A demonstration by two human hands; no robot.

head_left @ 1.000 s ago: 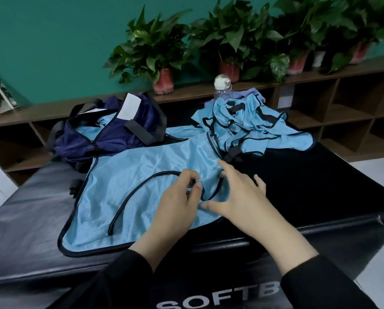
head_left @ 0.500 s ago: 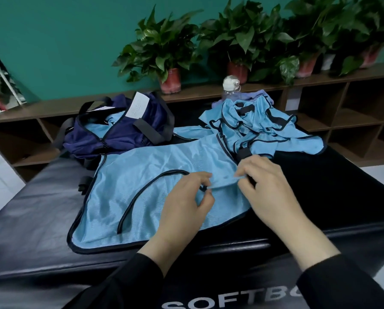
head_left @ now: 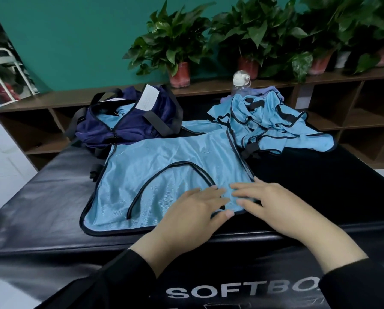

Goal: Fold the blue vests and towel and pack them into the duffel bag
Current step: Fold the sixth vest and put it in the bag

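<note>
You are pressing the blue vest (head_left: 164,175) flat, left hand (head_left: 193,210) and right hand (head_left: 273,204) fingers (head_left: 215,190) straight, holding nothing; next, fold it.

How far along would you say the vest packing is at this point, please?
Early. Blue fabric already shows inside the open duffel bag. Both hands, left hand and right hand, press flat on the spread vest. The crumpled vest pile remains unfolded.

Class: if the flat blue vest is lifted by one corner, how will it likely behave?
The flat blue vest probably droops limply: its thin fabric wrinkles under both hands. Its sheen suggests it slides easily on the black mat. It looks light.
</note>
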